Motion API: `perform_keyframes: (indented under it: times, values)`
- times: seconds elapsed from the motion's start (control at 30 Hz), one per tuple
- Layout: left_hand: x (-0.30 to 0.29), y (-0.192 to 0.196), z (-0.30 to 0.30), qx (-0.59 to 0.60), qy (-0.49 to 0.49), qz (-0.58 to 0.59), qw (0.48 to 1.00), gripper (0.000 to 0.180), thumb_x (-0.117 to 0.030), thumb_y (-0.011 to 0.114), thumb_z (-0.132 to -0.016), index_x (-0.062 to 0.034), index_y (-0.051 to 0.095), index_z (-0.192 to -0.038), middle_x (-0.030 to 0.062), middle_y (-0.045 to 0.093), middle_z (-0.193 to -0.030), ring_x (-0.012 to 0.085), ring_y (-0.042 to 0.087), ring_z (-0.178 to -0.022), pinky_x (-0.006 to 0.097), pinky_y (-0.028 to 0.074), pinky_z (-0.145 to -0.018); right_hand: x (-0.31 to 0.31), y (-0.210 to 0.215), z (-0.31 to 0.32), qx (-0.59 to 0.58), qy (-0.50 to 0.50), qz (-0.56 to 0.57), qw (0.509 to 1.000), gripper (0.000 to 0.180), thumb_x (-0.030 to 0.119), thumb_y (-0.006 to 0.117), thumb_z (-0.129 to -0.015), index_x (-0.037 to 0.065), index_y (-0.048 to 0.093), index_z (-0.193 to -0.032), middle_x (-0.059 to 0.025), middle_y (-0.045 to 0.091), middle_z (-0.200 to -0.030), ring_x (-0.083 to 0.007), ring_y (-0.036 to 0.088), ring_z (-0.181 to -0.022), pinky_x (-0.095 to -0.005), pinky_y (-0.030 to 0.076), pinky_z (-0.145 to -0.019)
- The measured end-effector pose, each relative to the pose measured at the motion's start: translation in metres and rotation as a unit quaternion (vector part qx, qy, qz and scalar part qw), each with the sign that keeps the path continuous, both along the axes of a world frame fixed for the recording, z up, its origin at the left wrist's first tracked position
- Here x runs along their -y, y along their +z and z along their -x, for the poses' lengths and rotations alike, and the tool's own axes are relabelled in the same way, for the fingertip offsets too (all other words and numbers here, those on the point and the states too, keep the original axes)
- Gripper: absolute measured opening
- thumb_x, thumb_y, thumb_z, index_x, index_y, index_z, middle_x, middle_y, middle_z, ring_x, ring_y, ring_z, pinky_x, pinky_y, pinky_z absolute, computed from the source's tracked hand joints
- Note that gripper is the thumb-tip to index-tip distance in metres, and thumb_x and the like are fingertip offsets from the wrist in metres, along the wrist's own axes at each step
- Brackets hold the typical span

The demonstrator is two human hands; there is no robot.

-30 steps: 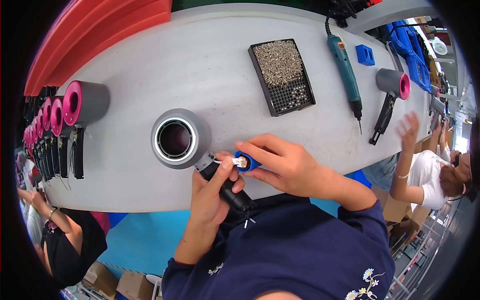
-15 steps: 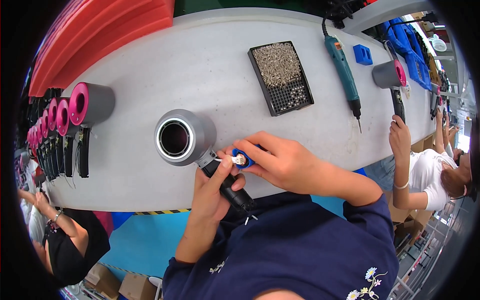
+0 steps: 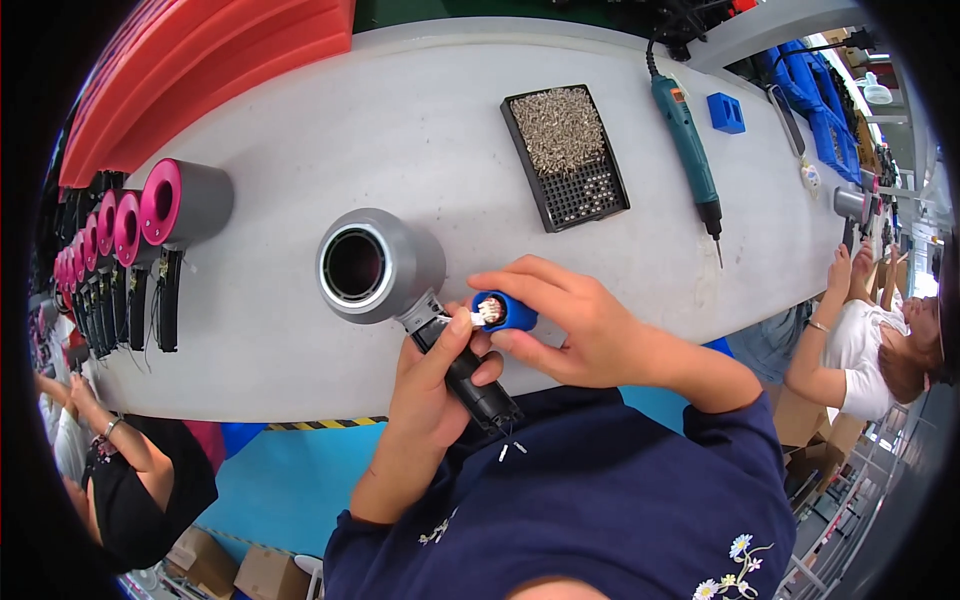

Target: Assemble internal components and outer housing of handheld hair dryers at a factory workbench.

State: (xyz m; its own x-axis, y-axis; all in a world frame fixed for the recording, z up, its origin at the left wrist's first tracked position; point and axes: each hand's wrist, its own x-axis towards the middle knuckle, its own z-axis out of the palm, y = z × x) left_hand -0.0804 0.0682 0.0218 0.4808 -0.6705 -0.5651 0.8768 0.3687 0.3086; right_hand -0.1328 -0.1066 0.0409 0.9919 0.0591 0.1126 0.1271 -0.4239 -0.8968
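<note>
Left hand (image 3: 432, 392) wrapped round black handle (image 3: 484, 398) of grey dryer-shaped body (image 3: 412, 262), thumb at white connector (image 3: 479, 319). Right hand (image 3: 590, 328) pinches blue sleeve (image 3: 520, 314), mouth facing connector — all near table's front edge. Best: handle steady, sleeve square to connector, white-tipped leads (image 3: 503, 453) clear. Fingers cover connector partly; seating hard to judge. Pale table (image 3: 310, 170): black tray (image 3: 590, 219) of small metal fasteners (image 3: 558, 130), green electric screwdriver (image 3: 688, 140), blue block (image 3: 726, 113), pink-ringed bodies (image 3: 197, 205) at left. Room: co-workers (image 3: 850, 345) either side — blue floor (image 3: 290, 480), cardboard boxes (image 3: 270, 574).
</note>
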Motion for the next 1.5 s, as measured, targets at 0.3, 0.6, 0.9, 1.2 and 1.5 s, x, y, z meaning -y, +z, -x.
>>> perform_keyframes:
  times: [0.3,0.6,0.9,1.2,1.5]
  values:
    - [0.007,-0.003,0.002,0.032,0.022,-0.025,0.999,0.015,-0.016,0.058,-0.094,-0.0033,0.053,-0.1,0.006,0.056,-0.084,0.0096,0.052,-0.069,0.025,0.042,-0.053,-0.009,-0.011,-0.004,0.009,-0.071,-0.033,0.997,0.016,0.006,0.068,-0.083,0.001,0.06,-0.095,-0.0107,0.061,-0.092,-0.0174,0.061,-0.077,-0.0287,0.049,-0.068]
    - [0.025,-0.008,0.018,0.155,0.152,-0.127,0.968,0.036,-0.001,0.064,-0.086,0.0018,0.05,-0.119,0.0081,0.061,-0.097,0.0117,0.055,-0.065,0.026,0.045,-0.057,-0.013,-0.003,-0.009,-0.338,-0.137,-0.393,0.844,0.02,0.023,0.062,-0.092,0.002,0.06,-0.091,0.0009,0.053,-0.066,-0.0051,0.046,-0.055,-0.021,0.036,-0.049]
    - [0.018,-0.012,0.01,0.135,0.146,-0.159,0.967,0.027,-0.009,0.068,-0.086,0.0,0.054,-0.108,0.0066,0.062,-0.088,0.0124,0.056,-0.07,0.025,0.046,-0.063,-0.021,-0.017,-0.003,0.069,-0.132,-0.001,0.989,0.025,0.001,0.074,-0.074,0.003,0.063,-0.097,-0.0049,0.058,-0.075,-0.0148,0.057,-0.062,-0.0261,0.044,-0.052]
    - [0.007,-0.01,0.005,0.132,0.094,-0.164,0.973,0.028,-0.014,0.067,-0.088,0.0022,0.056,-0.109,0.01,0.064,-0.092,0.0136,0.058,-0.069,0.026,0.048,-0.061,-0.013,-0.027,-0.016,0.171,-0.075,0.12,0.975,0.019,0.003,0.076,-0.071,0.004,0.067,-0.088,-0.0061,0.058,-0.072,-0.017,0.056,-0.057,-0.0274,0.042,-0.048]
    - [0.006,-0.012,0.008,0.147,0.156,-0.14,0.967,0.044,-0.013,0.063,-0.091,0.003,0.046,-0.128,0.0069,0.06,-0.097,0.0125,0.057,-0.084,0.026,0.047,-0.073,-0.03,-0.033,-0.018,0.077,-0.104,-0.02,0.991,0.015,-0.003,0.072,-0.075,0.003,0.065,-0.087,-0.0062,0.055,-0.069,-0.0141,0.055,-0.058,-0.025,0.042,-0.05]
